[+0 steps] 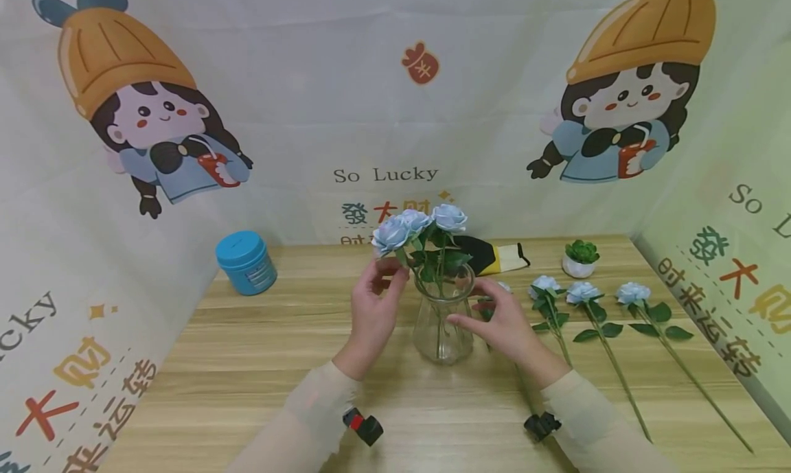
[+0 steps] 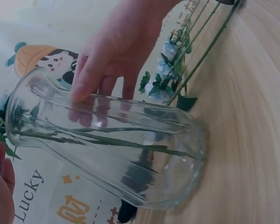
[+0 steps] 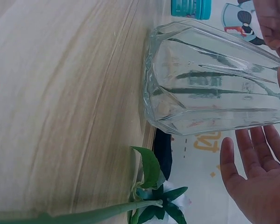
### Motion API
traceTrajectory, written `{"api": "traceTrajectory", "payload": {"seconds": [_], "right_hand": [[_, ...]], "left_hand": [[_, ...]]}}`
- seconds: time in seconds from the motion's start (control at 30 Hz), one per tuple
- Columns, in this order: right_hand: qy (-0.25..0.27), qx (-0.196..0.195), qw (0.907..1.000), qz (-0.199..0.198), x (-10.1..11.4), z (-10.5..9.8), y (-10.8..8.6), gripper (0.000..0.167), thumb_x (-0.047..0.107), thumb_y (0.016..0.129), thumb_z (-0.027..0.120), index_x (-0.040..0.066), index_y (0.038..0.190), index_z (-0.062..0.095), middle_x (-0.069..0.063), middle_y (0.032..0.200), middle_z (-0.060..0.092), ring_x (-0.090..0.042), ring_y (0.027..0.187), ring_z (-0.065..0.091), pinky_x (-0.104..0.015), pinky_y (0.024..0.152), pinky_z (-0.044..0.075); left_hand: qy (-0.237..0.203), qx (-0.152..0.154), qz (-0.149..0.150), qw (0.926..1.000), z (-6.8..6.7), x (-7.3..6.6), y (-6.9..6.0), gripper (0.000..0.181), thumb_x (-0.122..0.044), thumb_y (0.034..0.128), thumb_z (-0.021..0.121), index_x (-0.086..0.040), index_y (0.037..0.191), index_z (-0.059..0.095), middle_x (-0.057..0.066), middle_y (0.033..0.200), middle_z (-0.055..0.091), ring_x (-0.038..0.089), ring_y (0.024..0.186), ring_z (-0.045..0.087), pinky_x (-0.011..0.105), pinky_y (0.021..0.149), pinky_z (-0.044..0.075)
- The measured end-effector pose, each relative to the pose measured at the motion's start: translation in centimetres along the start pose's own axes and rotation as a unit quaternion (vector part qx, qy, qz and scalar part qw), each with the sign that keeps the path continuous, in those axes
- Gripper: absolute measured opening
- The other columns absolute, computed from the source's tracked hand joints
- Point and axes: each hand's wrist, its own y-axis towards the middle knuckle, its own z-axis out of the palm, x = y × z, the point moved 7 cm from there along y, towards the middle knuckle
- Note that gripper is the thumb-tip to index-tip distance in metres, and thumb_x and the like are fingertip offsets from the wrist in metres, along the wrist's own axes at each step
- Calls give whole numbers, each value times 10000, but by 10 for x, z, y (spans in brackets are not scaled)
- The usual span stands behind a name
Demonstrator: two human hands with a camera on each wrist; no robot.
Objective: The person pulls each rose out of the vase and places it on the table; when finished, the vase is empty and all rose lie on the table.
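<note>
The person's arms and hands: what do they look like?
The left sleeve and right sleeve are pale cream, reaching the wrists. The left wrist camera is black with a red patch; the right wrist camera looks all black. The left hand and right hand wear no gloves.

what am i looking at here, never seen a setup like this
No machine here, just a person's bare left hand and right hand. The wide picture comes from a camera on the head; the two sideways ones come from cameras on the wrists. On the wooden table stands a glass vase holding three pale blue flowers. Loose flowers lie on the right, near a potted plant; a blue tub stands left. The right hand's relaxed fingers are at the vase's neck; the left is beside the flowers, whether gripping anything is unclear.
</note>
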Motion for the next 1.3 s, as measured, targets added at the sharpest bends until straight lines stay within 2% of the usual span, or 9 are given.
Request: {"api": "traceTrajectory", "payload": {"seconds": [0.17,0.37,0.43,0.63,0.7,0.83,1.1,1.3], "right_hand": [[-23,21,10000,45,0,0,-1,541,223,828,887,105,1295,642,-104,1203,665,-303,1135,639,-568,949,581],[3,42,10000,53,0,0,0,543,225,831,884,113,1302,639,-108,1211,659,-318,1145,635,-563,952,581],[7,47,10000,67,0,1,0,542,229,833,883,117,1303,638,-105,1215,657,-307,1147,634,-556,954,583],[18,71,9999,108,-1,1,-1,546,235,840,877,120,1314,632,-110,1234,651,-317,1160,632,-552,964,580],[15,76,9999,116,-1,1,-1,550,237,841,876,121,1318,630,-114,1238,650,-327,1161,633,-555,966,578],[-14,91,9999,143,-2,1,-1,556,242,842,876,127,1325,624,-116,1243,649,-353,1154,637,-563,966,576],[-29,71,9999,68,-1,1,-1,550,232,836,880,116,1312,629,-102,1236,657,-305,1148,632,-568,960,576],[-59,61,10000,34,-1,1,-1,537,230,837,880,113,1301,636,-92,1223,658,-275,1140,626,-570,958,574]], "left_hand": [[-110,-50,226,9997,-1,-10,9,114,-42,973,674,57,1028,664,243,993,730,39,841,650,195,740,530],[-219,-216,544,9980,-1,-30,22,140,-32,954,691,83,1028,661,240,1000,699,36,895,633,199,753,524],[-316,-256,669,9969,-1,-38,27,147,-27,949,698,87,1033,662,177,996,716,42,904,635,210,755,527],[-582,-382,983,9927,-8,-63,46,155,-17,953,697,98,1047,653,-134,968,725,65,898,659,208,725,527],[-645,-396,1077,9913,-12,-72,54,161,-23,959,695,102,1050,650,-167,965,731,73,898,667,200,699,515],[-717,-447,1234,9887,-23,-90,68,158,-27,963,694,99,1048,649,-158,956,750,89,887,674,200,671,498],[-308,-660,1585,9847,-48,-120,86,189,-67,980,693,90,1075,648,-147,977,745,138,840,636,215,656,471],[98,-666,1666,9837,-64,-123,91,192,-97,979,711,69,1067,675,-144,963,727,134,760,573,200,617,438]]}}
